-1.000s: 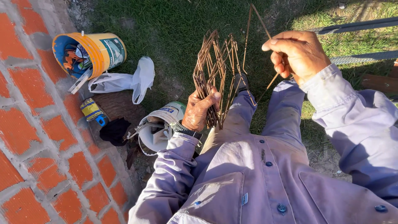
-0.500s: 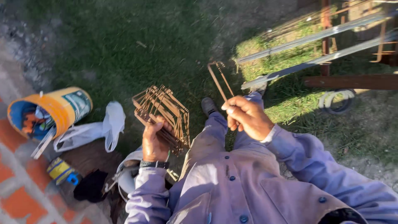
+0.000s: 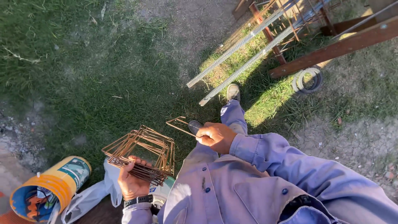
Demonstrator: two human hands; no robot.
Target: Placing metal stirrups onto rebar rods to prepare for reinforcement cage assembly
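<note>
Stirrups (image 3: 143, 153), a rusty bundle of square wire loops, sit gripped in the left hand (image 3: 132, 180), fingers curled under the stack, held low above the grass (image 3: 83, 74). Over to the right hand (image 3: 215, 136): it's closed around a single stirrup (image 3: 179, 123), pinched at one end and held apart from the bundle, just beside it. Down by the left arm, a yellow bucket (image 3: 54, 186) lies tipped on its side with a white cloth (image 3: 93, 195) next to it. Far ahead, two ribbed steel bars (image 3: 244, 54) stretch across the sunlit grass, a wire coil (image 3: 307, 80) near them.
</note>
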